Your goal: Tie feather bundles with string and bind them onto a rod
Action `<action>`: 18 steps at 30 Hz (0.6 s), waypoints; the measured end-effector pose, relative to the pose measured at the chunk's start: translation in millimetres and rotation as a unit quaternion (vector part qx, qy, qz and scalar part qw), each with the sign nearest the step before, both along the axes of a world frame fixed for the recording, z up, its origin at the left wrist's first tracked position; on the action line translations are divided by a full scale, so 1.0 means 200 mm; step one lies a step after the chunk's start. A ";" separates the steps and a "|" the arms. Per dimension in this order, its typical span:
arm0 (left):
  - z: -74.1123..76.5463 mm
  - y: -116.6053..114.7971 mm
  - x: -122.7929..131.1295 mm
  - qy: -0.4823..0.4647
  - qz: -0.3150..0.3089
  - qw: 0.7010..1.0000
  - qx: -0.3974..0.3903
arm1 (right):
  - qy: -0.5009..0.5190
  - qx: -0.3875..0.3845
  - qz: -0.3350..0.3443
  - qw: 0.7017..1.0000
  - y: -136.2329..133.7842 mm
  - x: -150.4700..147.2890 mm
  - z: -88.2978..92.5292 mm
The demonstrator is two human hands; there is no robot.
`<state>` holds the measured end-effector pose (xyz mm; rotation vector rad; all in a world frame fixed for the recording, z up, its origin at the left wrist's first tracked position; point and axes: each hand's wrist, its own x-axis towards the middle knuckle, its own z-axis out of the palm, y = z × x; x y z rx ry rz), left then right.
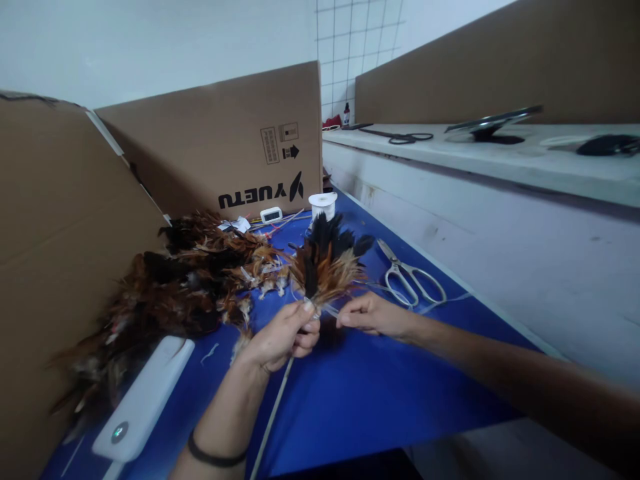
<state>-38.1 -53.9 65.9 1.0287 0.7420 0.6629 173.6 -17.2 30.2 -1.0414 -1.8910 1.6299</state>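
Note:
My left hand is closed round the base of a feather bunch set on a thin pale stick, like a feather duster. The stick runs down below my fist towards the bottom edge. Black feathers stand at the top of the bunch, with brown and tan ones lower down. To its right, my right hand pinches a clear, thin strip that leads to the feathers' base. Metal scissors lie on the blue tabletop just beyond my right hand, with more clear strip near them.
A heap of brown and black feathers covers the left side. Nearby are a white device with a green light, a small display and a white spool. Cardboard walls the back; a ledge at right holds black scissors.

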 end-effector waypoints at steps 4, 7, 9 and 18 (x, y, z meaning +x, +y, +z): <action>-0.05 0.02 0.00 0.045 0.045 0.998 0.010 | 0.023 0.092 -0.055 0.994 -0.11 -0.04 0.05; -0.08 0.02 0.02 0.085 0.058 0.995 0.019 | -0.008 0.122 -0.092 0.988 -0.16 -0.05 0.10; -0.09 0.02 0.04 0.122 0.064 0.990 0.026 | -0.030 0.136 -0.091 0.986 -0.19 -0.05 0.13; -0.15 0.01 0.10 0.334 0.108 0.889 0.296 | -0.124 0.256 -0.034 0.958 -0.22 -0.09 0.29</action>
